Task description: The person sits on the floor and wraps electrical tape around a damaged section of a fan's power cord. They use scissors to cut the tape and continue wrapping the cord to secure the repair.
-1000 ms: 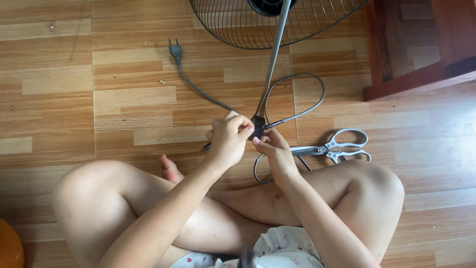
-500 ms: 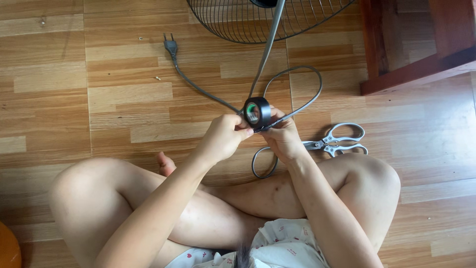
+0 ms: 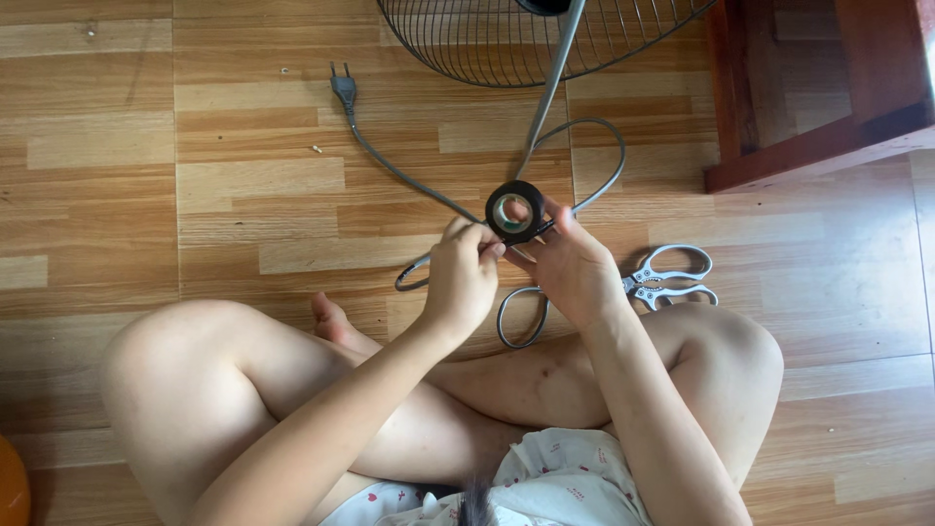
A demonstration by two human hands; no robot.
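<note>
I sit cross-legged on a wooden floor. My right hand [image 3: 572, 268] holds up a black roll of tape [image 3: 514, 211], a fingertip showing through its hole. My left hand [image 3: 460, 276] pinches the grey power cable [image 3: 409, 178] just left of the roll, where the tape meets it. The cable runs up left to a two-pin plug [image 3: 342, 87] and loops on the floor to the right. The fan's metal pole [image 3: 549, 92] rises behind the roll to its wire guard [image 3: 458, 44].
White-handled scissors [image 3: 668, 279] lie on the floor by my right knee. A dark wooden furniture piece [image 3: 808, 88] stands at the top right. An orange object [image 3: 10, 487] shows at the bottom left corner.
Both hands have stayed at the same spot on the cable. The tape roll has come up from between my fingers and now faces the camera, turning round the cable.
</note>
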